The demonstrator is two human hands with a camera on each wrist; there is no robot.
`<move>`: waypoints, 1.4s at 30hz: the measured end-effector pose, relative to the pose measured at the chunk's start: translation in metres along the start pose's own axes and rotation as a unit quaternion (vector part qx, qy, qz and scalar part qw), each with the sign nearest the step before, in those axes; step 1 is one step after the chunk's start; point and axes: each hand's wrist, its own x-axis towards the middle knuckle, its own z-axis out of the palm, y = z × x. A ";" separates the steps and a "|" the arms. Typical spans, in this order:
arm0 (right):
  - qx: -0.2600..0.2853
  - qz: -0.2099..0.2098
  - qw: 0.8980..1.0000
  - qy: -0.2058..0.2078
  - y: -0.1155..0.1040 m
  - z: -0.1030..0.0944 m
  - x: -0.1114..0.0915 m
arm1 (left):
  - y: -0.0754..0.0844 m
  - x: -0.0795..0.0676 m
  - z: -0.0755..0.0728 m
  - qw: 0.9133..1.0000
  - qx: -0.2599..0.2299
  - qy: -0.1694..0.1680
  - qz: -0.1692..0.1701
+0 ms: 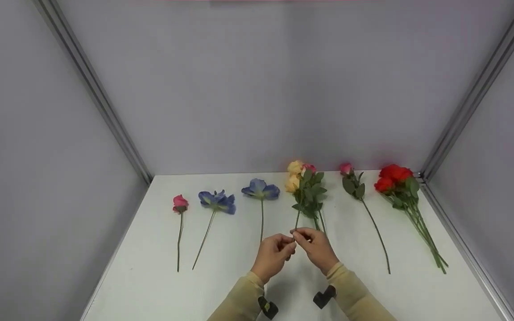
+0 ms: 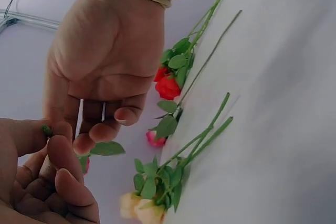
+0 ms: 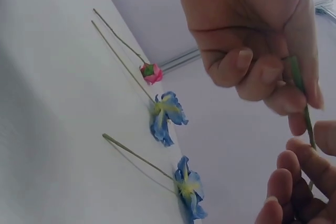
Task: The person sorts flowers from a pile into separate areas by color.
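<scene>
Both hands meet at the front middle of the table, on the stem (image 1: 297,219) of a pink rose (image 1: 309,167). My left hand (image 1: 275,256) pinches the lower end of this stem (image 3: 298,77) between thumb and fingers. Just above it, my right hand (image 1: 316,248) pinches the same stem with thumb and index finger. In the left wrist view, the rose's leaf (image 2: 107,148) shows behind the fingers, and its bloom is mostly hidden. Beside the rose, two yellow roses (image 1: 293,183) lie on the table; leaves overlap them in the head view.
Left lie a pink rose (image 1: 180,203) and two blue flowers (image 1: 217,203), one stem passing beside my left hand. Right lie another pink rose (image 1: 347,168) and a bunch of red roses (image 1: 393,176). Grey panels (image 1: 257,89) enclose the white table (image 1: 150,285).
</scene>
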 end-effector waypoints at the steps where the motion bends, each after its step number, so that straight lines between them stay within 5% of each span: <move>1: -0.001 0.001 1.000 0.003 -0.005 0.000 -0.001 | -0.001 0.000 0.001 1.000 0.005 0.001 0.001; 7: 0.022 0.016 0.999 0.038 0.005 -0.002 0.003 | -0.007 0.002 0.001 0.998 0.062 -0.003 0.005; 12: 0.061 0.047 0.993 0.095 0.029 -0.017 0.009 | -0.014 0.000 -0.016 0.996 0.089 -0.014 0.003; 18: 0.052 0.071 0.989 0.120 0.043 -0.052 0.009 | -0.028 -0.007 -0.063 0.995 0.098 0.014 -0.011; 25: -0.056 0.084 0.984 0.145 0.064 -0.106 0.007 | -0.046 -0.017 -0.131 0.988 0.122 0.086 -0.048; 28: -0.101 0.088 0.978 0.159 0.073 -0.130 0.008 | -0.058 -0.020 -0.160 0.977 0.138 0.142 -0.072; 34: -0.155 0.114 0.962 0.192 0.089 -0.166 0.011 | -0.085 -0.023 -0.211 0.940 0.206 0.247 -0.116; 42: -0.235 0.137 0.935 0.229 0.112 -0.184 0.014 | -0.115 -0.033 -0.244 0.902 0.241 0.316 -0.169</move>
